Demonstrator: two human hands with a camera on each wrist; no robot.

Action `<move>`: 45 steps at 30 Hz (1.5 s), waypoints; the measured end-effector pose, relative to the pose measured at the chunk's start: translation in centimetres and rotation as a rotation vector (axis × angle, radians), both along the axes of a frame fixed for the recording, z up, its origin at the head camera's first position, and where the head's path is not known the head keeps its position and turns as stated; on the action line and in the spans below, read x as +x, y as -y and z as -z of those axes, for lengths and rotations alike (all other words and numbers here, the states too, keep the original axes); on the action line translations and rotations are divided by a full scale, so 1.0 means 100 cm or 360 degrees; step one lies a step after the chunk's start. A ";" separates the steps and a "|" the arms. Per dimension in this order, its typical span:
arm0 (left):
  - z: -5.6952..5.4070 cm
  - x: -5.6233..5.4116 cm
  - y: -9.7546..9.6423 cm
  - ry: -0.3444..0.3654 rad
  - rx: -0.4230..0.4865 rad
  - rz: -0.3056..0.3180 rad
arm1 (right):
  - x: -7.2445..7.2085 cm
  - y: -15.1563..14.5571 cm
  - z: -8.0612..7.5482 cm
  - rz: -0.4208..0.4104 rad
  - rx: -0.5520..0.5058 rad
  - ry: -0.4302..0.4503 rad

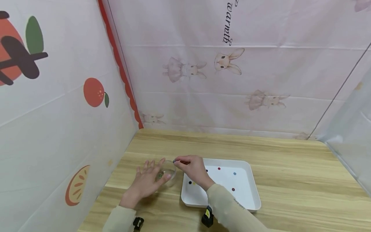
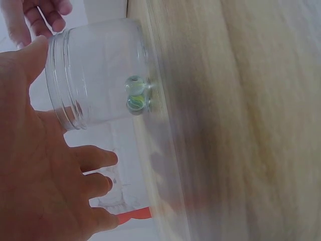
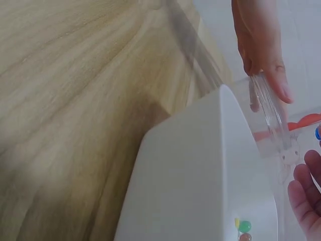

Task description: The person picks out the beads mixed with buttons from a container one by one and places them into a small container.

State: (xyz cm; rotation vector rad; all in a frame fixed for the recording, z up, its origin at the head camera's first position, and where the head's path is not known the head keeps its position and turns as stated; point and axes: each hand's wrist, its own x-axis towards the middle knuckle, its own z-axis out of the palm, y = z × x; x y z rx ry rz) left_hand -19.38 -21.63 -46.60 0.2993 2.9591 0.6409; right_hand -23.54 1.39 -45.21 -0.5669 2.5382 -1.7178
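A clear jar (image 1: 168, 174) stands upright on the table. Two glass marbles with green in them (image 2: 136, 95) lie at its bottom. My left hand (image 1: 149, 182) holds the jar by its rim between thumb and index finger, the other fingers spread out. Just above the jar's mouth, on its right side, my right hand (image 1: 195, 169) pinches a small round blue piece (image 1: 174, 160). In the right wrist view that blue piece (image 3: 318, 133) is partly cut off by the frame edge, so its exact kind is unclear.
Right of the jar sits a white tray (image 1: 252, 193) with several small coloured round pieces, among them a red one (image 1: 219, 168) and a light blue one (image 1: 234, 173). A green marble (image 3: 244, 226) lies in it too. Printed curtains (image 1: 203, 106) hang behind and beside the table.
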 end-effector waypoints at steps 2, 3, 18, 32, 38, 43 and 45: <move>0.000 0.000 0.000 0.0002 0.0007 0.0001 | 0.001 0.002 0.001 -0.0008 0.0008 -0.0001; 0.000 0.000 0.000 0.0002 0.0005 0.0000 | 0.001 0.003 0.002 -0.0009 0.0014 0.0001; -0.003 0.001 0.000 0.0005 0.0024 -0.0002 | 0.000 0.017 0.008 -0.0014 0.0076 -0.0086; 0.001 -0.002 0.000 -0.0004 -0.0001 0.0008 | 0.001 0.012 0.006 -0.0010 0.0112 -0.0047; 0.002 -0.003 0.001 -0.0009 -0.0006 0.0000 | -0.006 -0.004 -0.002 0.0059 0.0041 -0.0042; 0.003 -0.003 0.002 -0.0012 -0.0010 0.0007 | -0.014 -0.020 -0.003 0.0168 -0.0001 0.0028; 0.003 -0.003 0.002 -0.0014 -0.0011 0.0005 | -0.017 -0.026 -0.003 0.0219 0.0004 0.0062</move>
